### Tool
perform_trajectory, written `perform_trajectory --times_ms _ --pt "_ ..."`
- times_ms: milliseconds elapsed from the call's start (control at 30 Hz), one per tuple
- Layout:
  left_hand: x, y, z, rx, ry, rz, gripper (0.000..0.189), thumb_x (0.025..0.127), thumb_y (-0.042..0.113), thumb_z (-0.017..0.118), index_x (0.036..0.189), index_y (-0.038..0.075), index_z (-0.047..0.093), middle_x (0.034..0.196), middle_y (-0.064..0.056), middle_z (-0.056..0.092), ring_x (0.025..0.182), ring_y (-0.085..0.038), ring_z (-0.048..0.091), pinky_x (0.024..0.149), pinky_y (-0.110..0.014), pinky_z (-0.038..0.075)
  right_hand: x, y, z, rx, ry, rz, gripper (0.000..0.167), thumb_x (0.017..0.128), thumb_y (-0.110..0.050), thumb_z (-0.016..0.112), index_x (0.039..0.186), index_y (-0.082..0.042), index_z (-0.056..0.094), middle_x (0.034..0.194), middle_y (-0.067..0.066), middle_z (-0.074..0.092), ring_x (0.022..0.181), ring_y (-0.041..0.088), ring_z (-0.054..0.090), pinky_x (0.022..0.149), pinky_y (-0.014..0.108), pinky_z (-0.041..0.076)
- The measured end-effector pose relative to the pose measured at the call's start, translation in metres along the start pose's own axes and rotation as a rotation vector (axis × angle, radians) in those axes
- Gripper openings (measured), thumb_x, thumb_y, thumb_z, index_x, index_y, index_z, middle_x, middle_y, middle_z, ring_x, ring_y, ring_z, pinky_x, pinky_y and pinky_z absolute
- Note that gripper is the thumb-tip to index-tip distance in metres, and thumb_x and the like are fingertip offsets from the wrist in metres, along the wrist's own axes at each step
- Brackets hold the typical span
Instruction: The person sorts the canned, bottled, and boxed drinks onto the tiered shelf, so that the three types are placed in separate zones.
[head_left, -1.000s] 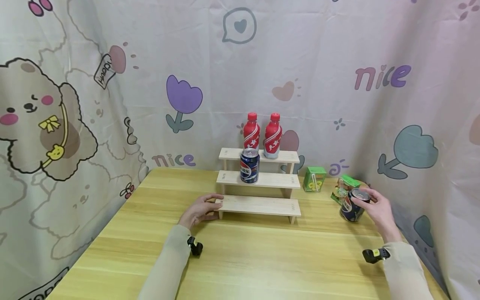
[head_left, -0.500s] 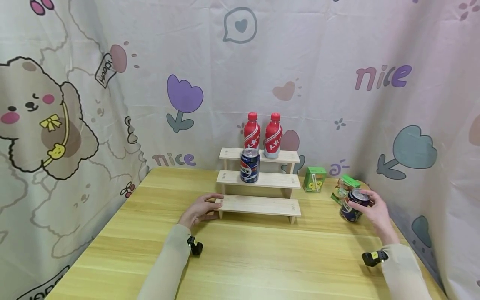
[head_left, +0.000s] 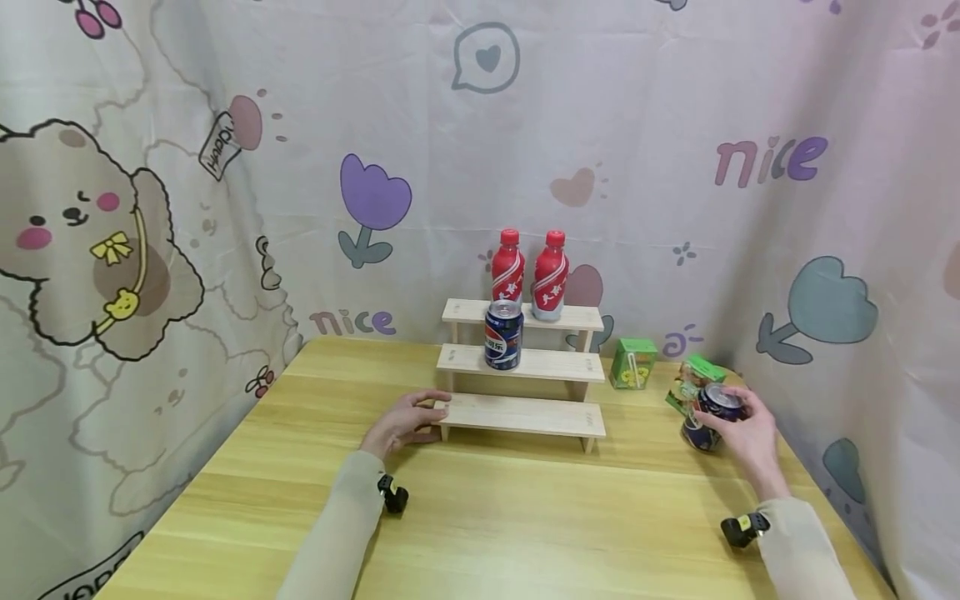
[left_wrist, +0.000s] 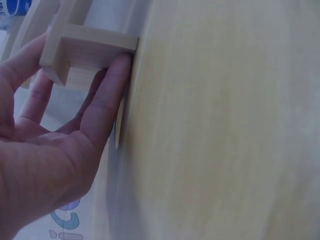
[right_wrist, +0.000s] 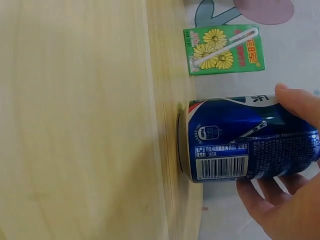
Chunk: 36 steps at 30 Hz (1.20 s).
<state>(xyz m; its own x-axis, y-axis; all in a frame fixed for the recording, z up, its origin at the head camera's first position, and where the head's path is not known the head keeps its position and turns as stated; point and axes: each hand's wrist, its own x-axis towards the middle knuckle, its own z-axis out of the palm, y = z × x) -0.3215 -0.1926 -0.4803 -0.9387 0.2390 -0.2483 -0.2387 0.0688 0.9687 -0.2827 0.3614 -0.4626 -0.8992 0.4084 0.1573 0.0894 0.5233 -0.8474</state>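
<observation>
My right hand grips a dark blue cola can near its top, thumb on one side and fingers on the other. The can's base is right at the tabletop. At the left end of the lowest step of a three-step wooden shelf, my left hand holds the step's end; in the left wrist view its fingers touch the board and the leg under it. A second cola can stands on the middle step. Two red bottles stand on the top step.
A green drink carton with a straw stands on the table right of the shelf. Behind the gripped can is another green package, partly hidden. A printed cloth hangs behind and beside the wooden table.
My right hand has settled lower around the can, its thumb now further across the front. The can stays in about the same place. My left hand stays at the shelf; the head view shifts slightly.
</observation>
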Motion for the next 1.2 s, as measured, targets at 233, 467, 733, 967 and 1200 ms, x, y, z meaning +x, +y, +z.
perform_trajectory --times_ms 233,467,733,967,1200 --pt "-0.003 -0.001 -0.001 -0.012 0.001 0.006 0.041 0.092 0.015 0.069 0.131 0.012 0.060 0.124 -0.013 0.050 0.107 -0.023 0.055 0.093 -0.045 0.056 -0.006 -0.004 0.006 0.062 0.022 -0.001 0.065 0.073 -0.036 0.087 0.128 -0.020 0.056 0.130 0.008 0.055 0.098 -0.002 0.049 0.074 0.004 0.042" --pt "0.002 0.000 -0.001 -0.027 -0.009 0.002 0.039 0.092 0.012 0.068 0.130 0.011 0.060 0.116 -0.010 0.050 0.095 -0.018 0.057 0.091 -0.044 0.057 -0.012 -0.019 0.011 0.042 0.017 0.003 0.072 0.074 -0.043 0.085 0.134 -0.019 0.053 0.139 0.013 0.053 0.110 0.010 0.051 0.079 0.011 0.042" --pt "-0.002 -0.002 -0.002 -0.013 0.005 0.002 0.040 0.090 0.010 0.070 0.129 0.010 0.061 0.138 -0.019 0.044 0.099 -0.023 0.059 0.090 -0.045 0.057 -0.021 -0.039 0.024 0.075 0.003 -0.007 0.072 0.073 -0.042 0.086 0.133 -0.019 0.053 0.135 0.014 0.057 0.103 0.005 0.052 0.077 0.010 0.044" --pt "-0.001 -0.005 -0.001 -0.018 0.018 0.005 0.042 0.089 0.011 0.072 0.129 0.010 0.061 0.133 -0.019 0.049 0.101 -0.025 0.061 0.089 -0.046 0.057 -0.027 -0.053 0.033 0.142 -0.004 -0.051 0.074 0.073 -0.039 0.087 0.136 -0.018 0.053 0.131 0.011 0.058 0.098 0.000 0.052 0.076 0.009 0.046" --pt "0.002 -0.004 -0.001 -0.012 0.015 0.017 0.039 0.090 0.012 0.071 0.128 0.010 0.062 0.133 -0.016 0.049 0.101 -0.023 0.060 0.089 -0.045 0.057 -0.028 -0.068 0.037 0.208 0.016 -0.105 0.071 0.073 -0.035 0.087 0.135 -0.019 0.055 0.114 -0.009 0.063 0.096 -0.002 0.056 0.077 0.009 0.049"
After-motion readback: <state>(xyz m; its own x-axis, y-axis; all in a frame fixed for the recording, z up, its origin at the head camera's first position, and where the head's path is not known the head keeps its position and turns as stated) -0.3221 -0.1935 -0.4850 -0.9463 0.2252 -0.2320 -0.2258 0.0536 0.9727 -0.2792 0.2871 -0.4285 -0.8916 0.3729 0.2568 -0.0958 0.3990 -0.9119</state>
